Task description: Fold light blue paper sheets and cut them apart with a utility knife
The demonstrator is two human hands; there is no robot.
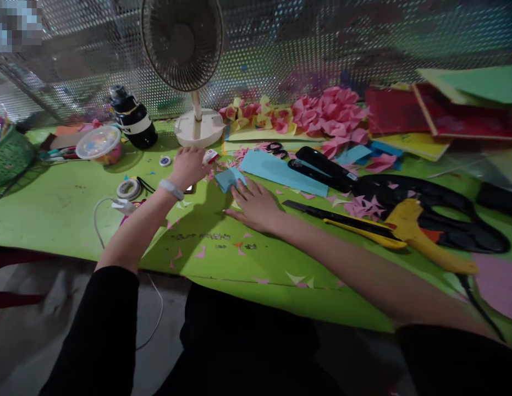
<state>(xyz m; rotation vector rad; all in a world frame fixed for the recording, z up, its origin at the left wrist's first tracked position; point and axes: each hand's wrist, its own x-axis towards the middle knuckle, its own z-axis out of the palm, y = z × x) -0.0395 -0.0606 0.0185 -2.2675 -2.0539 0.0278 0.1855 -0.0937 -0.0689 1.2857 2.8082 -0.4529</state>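
My left hand (190, 166) is over the green table (58, 203), with a small red and white item (210, 157) at its fingertips; its fingers are bent and partly hidden, so its grip is unclear. My right hand (256, 206) lies palm down with its fingers spread, the fingertips at the lower edge of a small blue paper square (230, 179). Just behind it is a longer light blue sheet (284, 171). A dark flat device (190, 189) shows partly beneath my left wrist.
A white fan (198, 127), black bottle (136, 124) and lidded tub (99, 146) stand behind. To the right lie a black stapler (325, 170), a cutter (346, 220) and a yellow glue gun (420, 236). Pink paper flowers (330, 113) line the back.
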